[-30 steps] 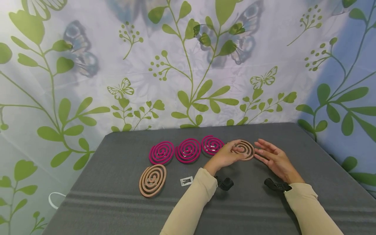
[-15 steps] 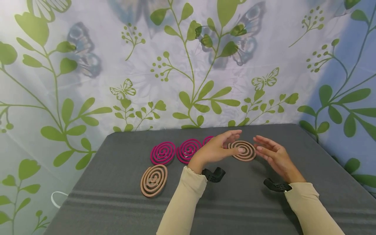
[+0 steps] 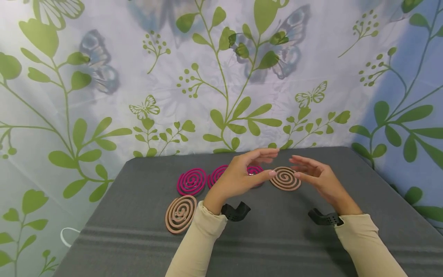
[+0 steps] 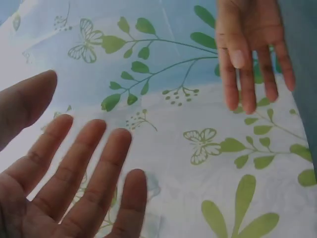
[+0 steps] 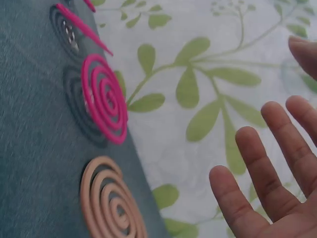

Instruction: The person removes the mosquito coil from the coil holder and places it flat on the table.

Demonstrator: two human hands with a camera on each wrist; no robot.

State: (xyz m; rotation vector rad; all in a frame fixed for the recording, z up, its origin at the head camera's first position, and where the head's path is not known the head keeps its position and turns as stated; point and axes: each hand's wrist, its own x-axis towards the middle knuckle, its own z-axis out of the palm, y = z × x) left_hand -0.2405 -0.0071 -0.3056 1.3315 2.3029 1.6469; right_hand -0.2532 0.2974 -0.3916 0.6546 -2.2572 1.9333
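Observation:
Both hands hover over the table and hold nothing. My left hand [image 3: 238, 175] has its fingers extended, in front of the pink mosquito coils. Facing it is my right hand [image 3: 318, 179], fingers also extended, palm inward. Between them, a tan mosquito coil [image 3: 285, 177] lies behind the fingertips; in the right wrist view the right fingers [image 5: 257, 168] are apart from it. One pink coil [image 3: 255, 170] is partly covered by my left hand, and so is a second pink coil [image 3: 215, 177]. A third pink coil [image 3: 191, 181] and another tan coil [image 3: 180, 214] sit to the left.
The pink coils stand raised off the grey table [image 3: 138, 246], casting shadows; a small metal stand [image 5: 71, 37] shows under one. A patterned curtain [image 3: 166, 84] hangs behind the table. A white cord loop [image 3: 64, 236] is beyond its left edge.
My left hand has let go of the right tan coil and moved left and up. The right hand has lifted slightly away. The small metal stand is now hidden by the left arm.

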